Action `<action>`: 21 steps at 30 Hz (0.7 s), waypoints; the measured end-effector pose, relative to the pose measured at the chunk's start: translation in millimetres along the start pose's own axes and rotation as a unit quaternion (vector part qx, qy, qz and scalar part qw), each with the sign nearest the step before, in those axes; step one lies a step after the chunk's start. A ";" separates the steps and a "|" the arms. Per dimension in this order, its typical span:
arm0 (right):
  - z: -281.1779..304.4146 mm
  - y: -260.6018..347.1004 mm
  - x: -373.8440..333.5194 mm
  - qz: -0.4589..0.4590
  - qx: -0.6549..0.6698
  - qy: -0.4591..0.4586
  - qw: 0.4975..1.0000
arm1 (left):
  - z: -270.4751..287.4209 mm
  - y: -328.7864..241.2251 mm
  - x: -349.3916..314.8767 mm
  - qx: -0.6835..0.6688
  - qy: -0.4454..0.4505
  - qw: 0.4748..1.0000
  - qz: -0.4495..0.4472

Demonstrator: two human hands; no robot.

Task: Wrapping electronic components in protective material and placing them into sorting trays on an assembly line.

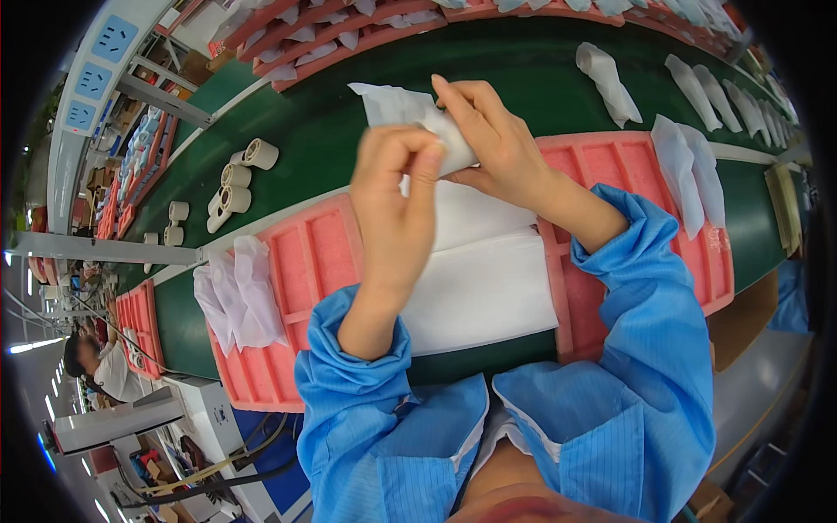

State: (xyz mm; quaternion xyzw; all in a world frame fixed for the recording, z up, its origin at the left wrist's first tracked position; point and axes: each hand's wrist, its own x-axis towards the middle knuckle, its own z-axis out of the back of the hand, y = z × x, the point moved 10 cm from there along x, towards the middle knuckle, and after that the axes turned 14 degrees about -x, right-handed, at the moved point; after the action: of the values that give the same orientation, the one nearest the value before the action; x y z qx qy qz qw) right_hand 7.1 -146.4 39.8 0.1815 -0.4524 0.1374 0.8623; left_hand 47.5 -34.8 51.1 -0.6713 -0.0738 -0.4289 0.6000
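Both my hands are raised over the work surface around a small bundle in thin white wrapping sheet, its loose end flaring out to the upper left. My right hand grips the bundle's right side, fingers above and thumb below. My left hand, slightly blurred, is closed with its thumb and curled fingers against the left side. What lies inside the wrapping is hidden. Below my hands is a stack of flat white sheets between two pink compartment trays, the left tray and the right tray.
Wrapped pieces lie on the left tray, and others on the right one. Several bare cream cylinders stand on the green surface at left. Far right lies a row of wrapped pieces. Stacked pink trays line the back.
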 end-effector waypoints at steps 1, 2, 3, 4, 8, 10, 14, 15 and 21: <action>0.5 -3.7 0.8 -0.013 -0.019 0.005 1.000 | -6.3 -6.8 -3.1 0.039 -0.004 0.999 -0.017; 2.2 -4.8 1.0 -0.014 -0.019 0.004 1.000 | -13.5 -14.6 -7.0 0.079 -0.008 0.996 -0.034; 3.6 -6.3 0.9 -0.016 -0.036 0.005 0.999 | -19.5 -24.3 -8.8 0.107 -0.013 0.992 -0.073; 5.3 -7.8 0.8 -0.019 -0.054 0.007 0.998 | -23.0 -24.8 -10.5 0.105 -0.012 0.992 -0.073; 9.9 -5.7 2.1 -0.024 -0.062 -0.003 0.998 | -37.7 -40.6 -20.6 0.185 -0.013 0.970 -0.154; 14.5 -13.6 2.9 -0.040 0.003 -0.039 0.998 | -44.7 -43.0 -21.2 0.217 0.033 0.955 -0.200; 13.3 -42.7 2.1 -0.171 0.058 -0.011 0.983 | -25.2 -17.1 -2.4 0.129 0.035 0.990 -0.040; 14.4 -35.3 2.0 -0.168 0.059 -0.011 0.984 | -23.1 -16.3 0.6 0.129 0.032 0.990 -0.042; 5.5 13.0 3.8 -0.068 0.191 0.083 0.976 | 24.5 6.6 18.1 -0.046 -0.019 0.999 0.006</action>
State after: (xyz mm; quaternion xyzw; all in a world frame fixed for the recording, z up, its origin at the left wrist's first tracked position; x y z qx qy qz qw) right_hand -0.1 -136.9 48.3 0.3613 -0.3314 0.1773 0.8533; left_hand 74.7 -22.9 60.3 -0.7065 -0.0612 -0.4158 0.5694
